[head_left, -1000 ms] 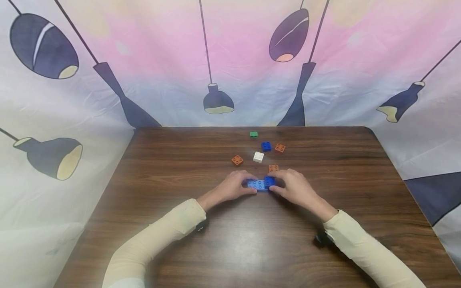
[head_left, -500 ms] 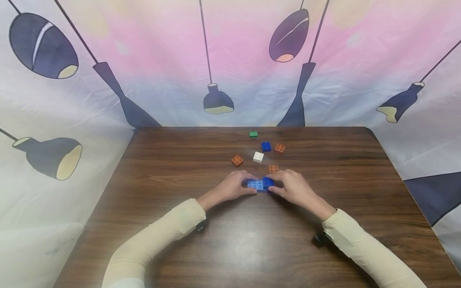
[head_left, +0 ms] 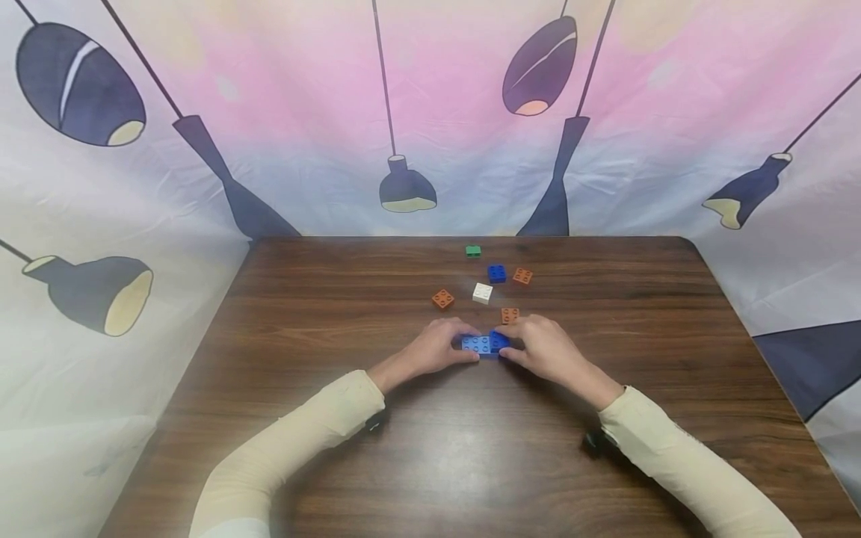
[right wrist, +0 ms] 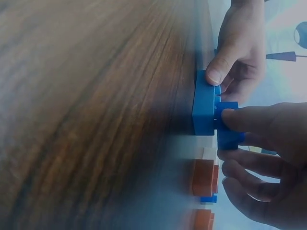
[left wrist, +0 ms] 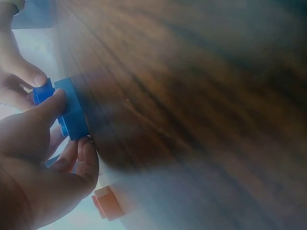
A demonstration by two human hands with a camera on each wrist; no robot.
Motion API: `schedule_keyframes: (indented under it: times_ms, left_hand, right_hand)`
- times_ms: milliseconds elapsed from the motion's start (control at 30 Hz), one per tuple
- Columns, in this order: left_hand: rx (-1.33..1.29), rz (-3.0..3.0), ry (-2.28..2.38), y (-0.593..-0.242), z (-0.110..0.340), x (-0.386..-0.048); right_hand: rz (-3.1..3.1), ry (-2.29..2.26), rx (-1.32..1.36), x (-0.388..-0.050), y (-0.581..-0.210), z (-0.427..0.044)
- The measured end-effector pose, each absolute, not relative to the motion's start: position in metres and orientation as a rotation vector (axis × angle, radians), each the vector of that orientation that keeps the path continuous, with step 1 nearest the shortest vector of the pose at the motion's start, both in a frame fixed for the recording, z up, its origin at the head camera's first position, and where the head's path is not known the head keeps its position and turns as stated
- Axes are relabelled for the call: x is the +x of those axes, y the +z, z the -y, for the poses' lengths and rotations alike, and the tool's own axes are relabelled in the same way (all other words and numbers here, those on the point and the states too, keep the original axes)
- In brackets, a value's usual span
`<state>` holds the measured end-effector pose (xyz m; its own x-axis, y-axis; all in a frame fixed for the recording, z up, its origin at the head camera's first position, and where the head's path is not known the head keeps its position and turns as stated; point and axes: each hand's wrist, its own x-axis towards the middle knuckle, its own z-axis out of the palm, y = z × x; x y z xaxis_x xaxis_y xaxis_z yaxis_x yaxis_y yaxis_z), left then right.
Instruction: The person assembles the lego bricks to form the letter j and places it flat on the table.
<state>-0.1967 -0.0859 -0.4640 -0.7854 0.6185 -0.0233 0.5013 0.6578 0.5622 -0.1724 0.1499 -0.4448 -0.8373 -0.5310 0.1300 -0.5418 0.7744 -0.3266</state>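
Observation:
On the table, a long light blue brick (head_left: pixel 476 344) is gripped at its left end between thumb and fingers of my left hand (head_left: pixel 437 348). My right hand (head_left: pixel 543 348) pinches a dark blue brick (head_left: pixel 498 341) at the right end of the light blue one. In the right wrist view the dark blue brick (right wrist: pixel 228 139) is on the studded side of the light blue brick (right wrist: pixel 204 108) and juts past its end; whether it is fully pressed down I cannot tell. The left wrist view shows the left thumb along the side of the light blue brick (left wrist: pixel 74 117).
Beyond the hands lie an orange brick (head_left: pixel 510 315), a white brick (head_left: pixel 482 293), a second orange brick (head_left: pixel 442 299), a third orange brick (head_left: pixel 522 276), another dark blue brick (head_left: pixel 496 273) and a green brick (head_left: pixel 473 252). A printed cloth hangs behind the table (head_left: pixel 323 299).
The right hand and its dark blue brick have shifted slightly left over the light blue brick. My left hand has stayed in place.

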Motion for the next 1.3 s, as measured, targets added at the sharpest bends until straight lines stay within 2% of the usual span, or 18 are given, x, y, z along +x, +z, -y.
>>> schedule_keyframes:
  times_ms: [233,667,1300]
  left_hand:
    - [0.902,-2.66,0.813,-0.464,0.085,-0.198]
    - [0.901,-2.656,0.809,-0.464,0.086,-0.198]
    - [0.926,-2.659,0.8,-0.466,0.086,-0.2]
  right_hand:
    - [2.905,0.471,0.858,-0.168,-0.451,-0.145]
    - [2.959,0.915,0.746,-0.173,-0.463,-0.148]
    - [2.989,0.989,0.699,-0.182,-0.47,-0.143]
